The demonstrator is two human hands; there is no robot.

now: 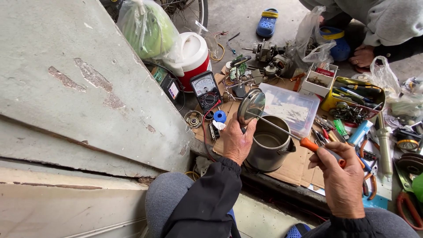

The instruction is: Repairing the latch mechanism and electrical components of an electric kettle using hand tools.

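Note:
A steel electric kettle (269, 145) stands on cardboard in front of me, its round lid (251, 105) tipped up and open. My left hand (237, 140) grips the kettle at its rim beside the lid hinge. My right hand (341, 180) holds a screwdriver (308, 143) with an orange handle; its long shaft reaches across the kettle mouth, and the tip touches the lid. The kettle looks empty inside.
An analog multimeter (205, 89), a red-and-white cooler jug (192, 57), a clear plastic box (291, 108), small motors (273, 59), pliers and loose tools (352, 114) crowd the ground. Another person (379, 26) crouches at the far right. A slanted grey slab (79, 79) fills the left.

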